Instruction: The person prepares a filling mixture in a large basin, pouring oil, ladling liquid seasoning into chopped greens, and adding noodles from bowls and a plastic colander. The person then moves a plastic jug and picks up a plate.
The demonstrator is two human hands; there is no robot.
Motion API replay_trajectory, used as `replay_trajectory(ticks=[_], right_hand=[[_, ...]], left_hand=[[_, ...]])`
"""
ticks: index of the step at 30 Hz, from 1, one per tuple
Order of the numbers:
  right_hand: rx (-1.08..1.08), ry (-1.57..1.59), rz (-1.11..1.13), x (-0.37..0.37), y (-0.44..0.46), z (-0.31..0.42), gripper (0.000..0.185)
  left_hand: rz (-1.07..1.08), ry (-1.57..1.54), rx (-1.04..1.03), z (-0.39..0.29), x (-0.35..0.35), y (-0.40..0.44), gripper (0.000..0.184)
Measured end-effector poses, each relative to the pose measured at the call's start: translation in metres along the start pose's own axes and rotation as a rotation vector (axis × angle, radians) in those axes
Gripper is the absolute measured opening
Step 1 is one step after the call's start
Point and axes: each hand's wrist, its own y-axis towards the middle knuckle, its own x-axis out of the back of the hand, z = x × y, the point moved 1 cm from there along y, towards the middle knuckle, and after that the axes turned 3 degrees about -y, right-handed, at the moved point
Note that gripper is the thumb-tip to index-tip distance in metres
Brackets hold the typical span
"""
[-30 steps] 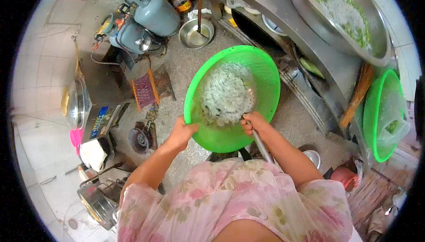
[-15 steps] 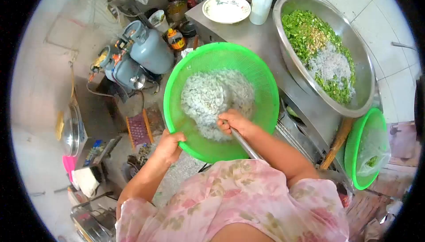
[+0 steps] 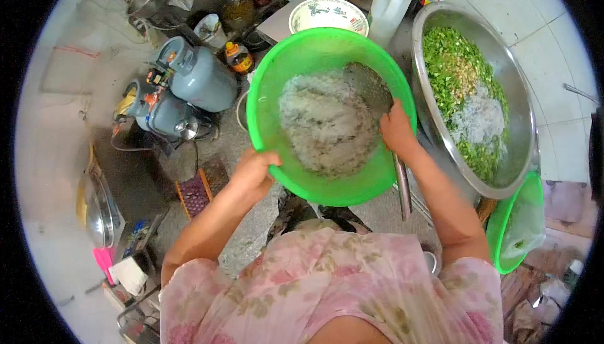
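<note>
My left hand [image 3: 253,172] is closed round the near-left rim of a green mesh basket [image 3: 267,102]. A pale, translucent heap like chopped glass noodles [image 3: 328,127] fills the basket's middle. At the right side, my right hand [image 3: 399,131] is wrapped round the handle of a metal skimmer [image 3: 370,87]. The skimmer's dark perforated head rests over the right of the heap, and its handle sticks out past the basket toward me. Whether my right fingers also grip the rim is hidden.
On the steel counter, a large metal bowl [image 3: 433,99] holds chopped greens topped with pale noodles. A patterned plate [image 3: 328,17] and a white jug [image 3: 391,5] stand behind the basket. Gas cylinders [image 3: 204,80] are at left, and another green basket [image 3: 500,237] is at lower right.
The basket has shifted up and right in view. My right hand has moved right to the basket's side, and the skimmer head, earlier mostly hidden in the noodles, now shows above them.
</note>
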Motion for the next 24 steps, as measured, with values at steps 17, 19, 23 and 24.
replay_trajectory(ticks=[17, 19, 23, 24], right_hand=[[-0.691, 1.176, 0.995, -0.029, -0.036, 0.062, 0.018], [-0.647, 1.126, 0.927, -0.027, -0.038, 0.057, 0.020], [-0.701, 0.967, 0.763, -0.047, -0.049, 0.061, 0.022], [-0.725, 0.940, 0.792, -0.044, -0.049, 0.065, 0.021]], left_hand=[[0.167, 0.318, 0.072, -0.058, -0.028, 0.020, 0.023], [0.179, 0.328, 0.029, -0.056, -0.026, 0.025, 0.024], [0.141, 0.291, 0.046, -0.048, -0.016, 0.033, 0.020], [0.121, 0.255, 0.074, -0.049, -0.015, 0.034, 0.019]])
